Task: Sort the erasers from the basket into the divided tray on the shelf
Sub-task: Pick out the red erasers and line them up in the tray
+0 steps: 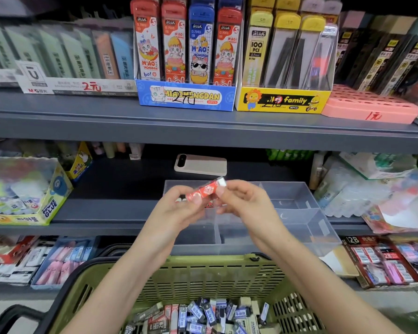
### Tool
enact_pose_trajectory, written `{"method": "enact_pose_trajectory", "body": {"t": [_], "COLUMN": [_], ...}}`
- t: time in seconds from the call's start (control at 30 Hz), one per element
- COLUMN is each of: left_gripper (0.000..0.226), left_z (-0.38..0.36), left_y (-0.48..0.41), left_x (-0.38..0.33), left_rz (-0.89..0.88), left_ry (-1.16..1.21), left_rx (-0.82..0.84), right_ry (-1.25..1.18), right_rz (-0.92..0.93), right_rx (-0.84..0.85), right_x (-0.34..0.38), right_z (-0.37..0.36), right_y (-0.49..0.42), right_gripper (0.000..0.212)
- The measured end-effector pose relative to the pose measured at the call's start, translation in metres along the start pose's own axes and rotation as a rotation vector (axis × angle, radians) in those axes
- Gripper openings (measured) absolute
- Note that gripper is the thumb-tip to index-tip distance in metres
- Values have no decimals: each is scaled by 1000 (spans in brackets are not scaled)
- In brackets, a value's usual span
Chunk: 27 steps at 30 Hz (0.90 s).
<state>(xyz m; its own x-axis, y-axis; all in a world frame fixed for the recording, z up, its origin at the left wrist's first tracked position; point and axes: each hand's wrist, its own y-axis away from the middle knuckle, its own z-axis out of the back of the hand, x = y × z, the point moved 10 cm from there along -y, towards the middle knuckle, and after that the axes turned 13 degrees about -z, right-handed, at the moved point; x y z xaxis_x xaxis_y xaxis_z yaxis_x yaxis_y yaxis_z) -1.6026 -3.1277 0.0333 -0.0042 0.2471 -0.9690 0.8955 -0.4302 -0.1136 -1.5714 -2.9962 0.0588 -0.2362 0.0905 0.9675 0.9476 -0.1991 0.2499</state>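
Observation:
Both hands hold one red-wrapped eraser (pixel 204 191) with a white end, above the clear divided tray (pixel 297 201) on the middle shelf. My left hand (pixel 179 208) pinches its lower left end. My right hand (pixel 244 201) pinches the white upper right end. A red item lies in the tray behind my hands, mostly hidden. Below, the olive green basket (pixel 203 273) holds several wrapped erasers (pixel 203 314) in dark, blue, red and beige sleeves.
A phone (pixel 200 164) lies on the shelf behind the tray. A glue box (pixel 27 191) stands at the left, plastic packets (pixel 372 189) at the right. Pencil-lead display boxes (pixel 186 97) fill the upper shelf. Eraser packs (pixel 384 261) line the lower shelf.

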Motion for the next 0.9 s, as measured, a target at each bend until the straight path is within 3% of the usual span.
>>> {"method": "enact_pose_trajectory", "body": {"t": [0.13,0.2,0.33,0.4,0.53,0.7,0.8,0.9], "left_gripper": [15,12,39,49,59,65,62,60], "left_z": [-14,-17,-17,-20,-23,-27,-27,-26], "left_y": [-6,-10,-1,6,13,13,13,15], "left_x": [-8,-14,-23,-16,-1,3,3,-1], "left_rz": [-105,-188,-375,-417,-430,-446,-444,-434], "left_ry": [-352,-609,-1059,-1178,-1315,-1399,-1409,-1356], "left_rx": [60,78,137,215,306,336,331,329], "right_ry": [-158,-111,420,807,1095,1159,1175,1226], "right_rz": [-3,-2,-4,-37,-228,-367,-295,-104], "right_rx": [77,-47,-424,-474,-370,-246,-247,-387], "right_x": [5,9,14,11,-14,-32,-29,-10], "right_z": [10,29,76,75,63,54,51,49], "right_y": [-6,-16,-43,-56,-81,-92,-85,-63], "right_gripper": [15,12,13,18,32,34,33,26]}}
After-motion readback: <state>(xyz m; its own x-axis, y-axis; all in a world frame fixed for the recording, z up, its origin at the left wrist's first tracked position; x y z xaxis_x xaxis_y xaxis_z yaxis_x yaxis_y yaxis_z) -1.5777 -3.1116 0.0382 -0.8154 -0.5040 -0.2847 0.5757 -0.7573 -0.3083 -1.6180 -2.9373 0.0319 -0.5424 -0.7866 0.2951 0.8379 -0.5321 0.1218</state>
